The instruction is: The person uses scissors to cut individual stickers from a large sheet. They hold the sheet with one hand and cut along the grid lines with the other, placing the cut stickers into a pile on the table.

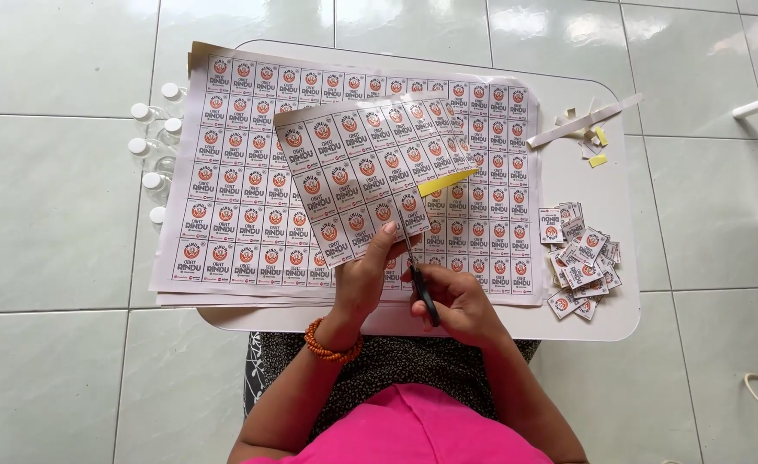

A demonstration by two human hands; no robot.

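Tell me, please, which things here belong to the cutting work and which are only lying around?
In use:
- label sheet held by left hand
- scissors in right hand
- pile of cut labels
- full label sheets on the small white table

Lying about:
- paper offcuts
- small white-capped bottles on the floor

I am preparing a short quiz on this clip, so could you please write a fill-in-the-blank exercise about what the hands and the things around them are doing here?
1. The right hand works a pair of ____ with dark handles.
2. The left hand holds up a partial sheet of labels above the large uncut ____ on the white table.
3. The pile of cut labels lies to the person's ____.
4. The left wrist wears an ____ beaded bracelet.

Missing words: scissors; sheet; right; orange
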